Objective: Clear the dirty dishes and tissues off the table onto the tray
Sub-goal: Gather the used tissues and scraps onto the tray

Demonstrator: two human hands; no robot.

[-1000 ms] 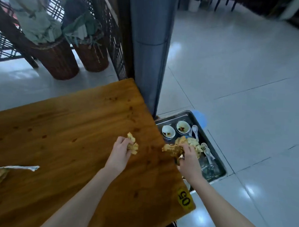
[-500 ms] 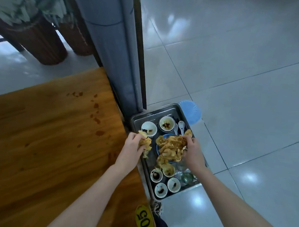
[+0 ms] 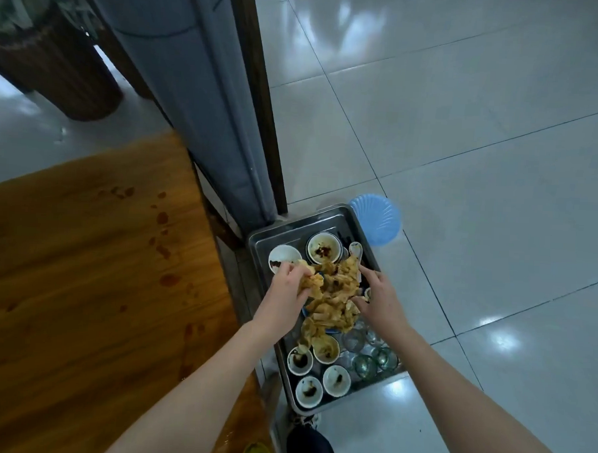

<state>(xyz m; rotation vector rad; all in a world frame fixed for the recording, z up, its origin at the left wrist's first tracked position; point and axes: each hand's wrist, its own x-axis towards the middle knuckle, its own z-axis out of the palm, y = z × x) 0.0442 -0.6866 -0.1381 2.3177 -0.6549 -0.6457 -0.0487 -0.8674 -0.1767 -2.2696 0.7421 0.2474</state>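
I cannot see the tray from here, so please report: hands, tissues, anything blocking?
Left hand grips a tissue wad over the tray. Right hand touches the tissue pile. Nothing in the way.

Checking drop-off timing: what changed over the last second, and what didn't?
The left hand carried its tissue wad rightward off the table to the tissue pile on the tray, grip unchanged. The right hand moved from the table edge to the pile's right side. Bowls stayed put.
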